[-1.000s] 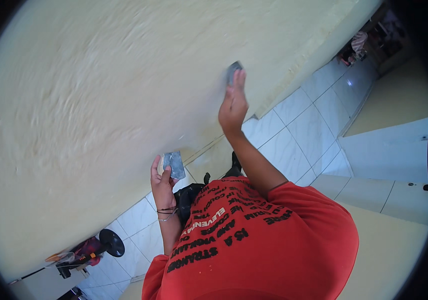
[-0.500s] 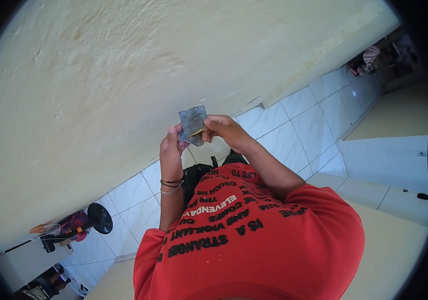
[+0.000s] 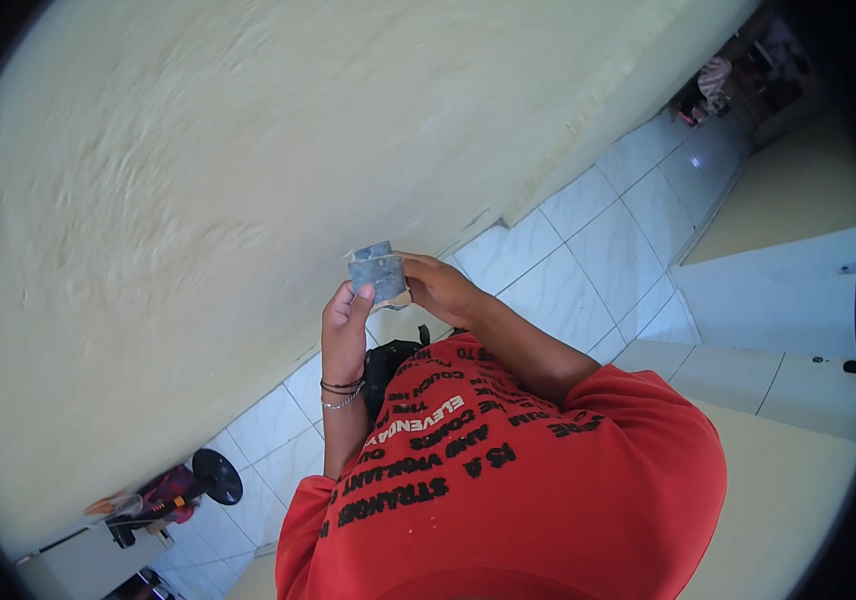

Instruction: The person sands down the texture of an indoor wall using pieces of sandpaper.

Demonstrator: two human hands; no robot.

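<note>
In front of my chest, close to the wall, both hands hold a worn, folded sheet of grey sandpaper (image 3: 376,272). Its tan backing shows along the lower right edge, and a pale torn edge crosses near the top. My left hand (image 3: 347,312) is closed on the lower left of the sheet, thumb pressed on its grey face. From the right, my right hand (image 3: 435,284) grips the other side; its fingertips are partly hidden behind the sheet.
A rough cream wall (image 3: 198,180) fills the upper left. White tiles (image 3: 578,260) cover the floor. At the lower left stand a black round-topped object (image 3: 217,477) and a pale cabinet (image 3: 98,560). Striped cloth (image 3: 715,82) shows at the far upper right.
The sandpaper has been turned or refolded: a crosswise edge now shows near its top. My left thumb has come onto its face, while my right thumb has left the front.
</note>
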